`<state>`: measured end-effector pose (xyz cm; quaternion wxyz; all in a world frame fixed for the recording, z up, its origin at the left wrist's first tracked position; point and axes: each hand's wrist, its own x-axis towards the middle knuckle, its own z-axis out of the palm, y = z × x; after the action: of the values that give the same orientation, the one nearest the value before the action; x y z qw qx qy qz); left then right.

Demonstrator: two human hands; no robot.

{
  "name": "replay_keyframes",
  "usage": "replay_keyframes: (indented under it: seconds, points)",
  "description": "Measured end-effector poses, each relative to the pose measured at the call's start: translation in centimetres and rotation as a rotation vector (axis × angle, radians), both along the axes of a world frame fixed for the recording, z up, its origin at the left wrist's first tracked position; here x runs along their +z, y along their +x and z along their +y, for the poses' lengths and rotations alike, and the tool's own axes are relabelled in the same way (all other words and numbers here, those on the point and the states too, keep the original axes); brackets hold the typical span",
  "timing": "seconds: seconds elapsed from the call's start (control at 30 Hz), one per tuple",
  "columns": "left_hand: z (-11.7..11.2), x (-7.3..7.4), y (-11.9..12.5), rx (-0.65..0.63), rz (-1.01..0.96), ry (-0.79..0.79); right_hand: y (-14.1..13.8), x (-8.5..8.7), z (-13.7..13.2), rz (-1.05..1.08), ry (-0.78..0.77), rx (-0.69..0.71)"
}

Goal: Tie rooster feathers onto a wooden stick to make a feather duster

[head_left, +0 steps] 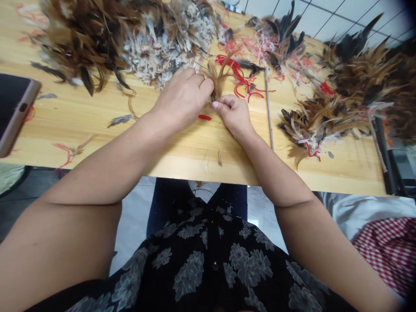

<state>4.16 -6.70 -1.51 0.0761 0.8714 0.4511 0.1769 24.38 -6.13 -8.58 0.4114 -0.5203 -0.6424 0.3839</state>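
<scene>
Between my hands, above the wooden table [182, 160], is a small bunch of brown feathers [221, 76] with its tips pointing up and away. My left hand [186, 95] is closed around the left side of the bunch, its fingers curled. From the right, my right hand [235, 115] pinches the lower end with thumb and forefinger. The quill ends are mostly hidden by my fingers. A short piece of red yarn [204, 117] lies just below my hands. More red yarn [242, 78] lies loosely behind my right hand, beside a dark feather.
A large heap of brown and grey feathers [84, 39] fills the back left. Tied feather bundles [312, 121] lie at right, near a thin stick [269, 108]. A phone [14, 108] rests at the left edge. Loose red threads [66, 151] lie near the front edge.
</scene>
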Motion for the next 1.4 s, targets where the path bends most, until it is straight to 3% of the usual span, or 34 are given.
replay_keyframes:
  seconds: [0.23,0.37,0.47,0.6,0.73,0.93,1.1,1.4]
  points:
    - [-0.5,0.6,0.1,-0.022,-0.039,-0.015,-0.1,0.1,-0.2,0.008,0.01,0.018]
    - [-0.5,1.2,-0.9,0.094,-0.194,0.109,0.1,-0.3,-0.2,0.087,0.017,-0.021]
    - [0.3,0.2,-1.5,0.11,-0.165,0.015,0.4,-0.5,0.0,0.131,0.029,-0.046]
    - [1.5,-2.2,-1.3,0.102,-0.087,-0.156,0.7,-0.6,0.1,0.152,0.058,-0.065]
    - [1.8,-3.3,-0.4,0.062,-0.134,-0.149,0.7,-0.7,0.2,0.138,0.086,-0.093]
    - [1.8,-2.9,-0.1,0.002,-0.176,-0.097,0.9,-1.5,0.8,0.109,0.098,-0.131]
    - [1.6,-2.6,-0.5,0.063,-0.172,-0.108,1.0,-1.3,0.8,0.075,0.077,-0.146]
    - [0.6,-0.2,0.0,0.059,0.002,-0.058,0.7,-0.7,0.3,0.032,0.051,-0.084]
